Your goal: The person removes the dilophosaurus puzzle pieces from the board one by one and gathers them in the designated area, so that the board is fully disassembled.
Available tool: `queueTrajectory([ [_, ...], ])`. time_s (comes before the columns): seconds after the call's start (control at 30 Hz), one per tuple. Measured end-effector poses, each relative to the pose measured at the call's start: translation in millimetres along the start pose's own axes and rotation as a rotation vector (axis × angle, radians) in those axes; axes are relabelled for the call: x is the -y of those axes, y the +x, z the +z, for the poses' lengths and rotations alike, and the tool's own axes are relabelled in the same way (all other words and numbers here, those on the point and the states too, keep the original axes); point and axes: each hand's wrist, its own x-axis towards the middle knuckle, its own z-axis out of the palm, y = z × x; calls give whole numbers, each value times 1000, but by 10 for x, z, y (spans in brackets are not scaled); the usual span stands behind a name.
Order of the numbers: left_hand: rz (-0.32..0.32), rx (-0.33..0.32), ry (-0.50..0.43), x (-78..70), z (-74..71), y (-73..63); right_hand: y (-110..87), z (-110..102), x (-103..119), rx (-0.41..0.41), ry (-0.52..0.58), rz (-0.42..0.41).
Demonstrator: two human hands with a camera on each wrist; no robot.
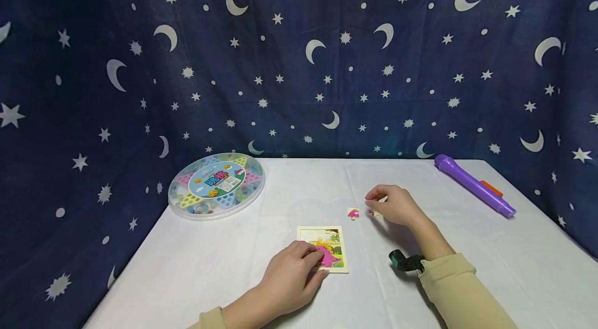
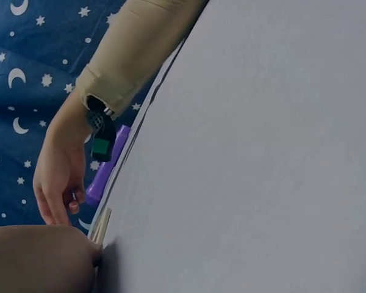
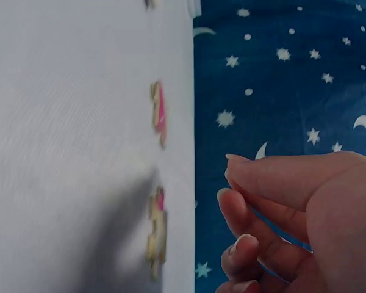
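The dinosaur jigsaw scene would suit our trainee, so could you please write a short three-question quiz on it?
1. Which hand touches the framed dinosaur jigsaw?
2. True or false: in the head view, the purple toy microphone lies right of the Chinese checkers set.
3. What does the right hand hold? A) a jigsaw piece B) a marble C) nothing

Key: 1. The left hand. 2. True. 3. C.

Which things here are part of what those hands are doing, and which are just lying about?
In use:
- dinosaur puzzle board, held by the left hand
- two loose puzzle pieces, near the right hand

Lying about:
- round game box
- purple microphone-shaped toy
- orange item beside it
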Motion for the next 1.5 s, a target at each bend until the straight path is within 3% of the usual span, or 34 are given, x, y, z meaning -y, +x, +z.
queueTrajectory([
  [0.13, -11, 17, 3, 15, 19, 46, -7, 47, 88, 27, 20, -29],
  [0.4, 2, -25, -37, 59, 85, 63, -41, 106, 189, 126, 10, -126],
  [0.8, 12, -76, -28, 92, 101, 57, -49, 209, 349, 169, 18, -223],
  [1.1, 29, -98, -22, 78, 119, 72, -77, 285, 409, 243, 10, -229],
  [1.5, 42, -125, -17, 75, 136, 69, -111, 383, 499, 293, -9, -158],
])
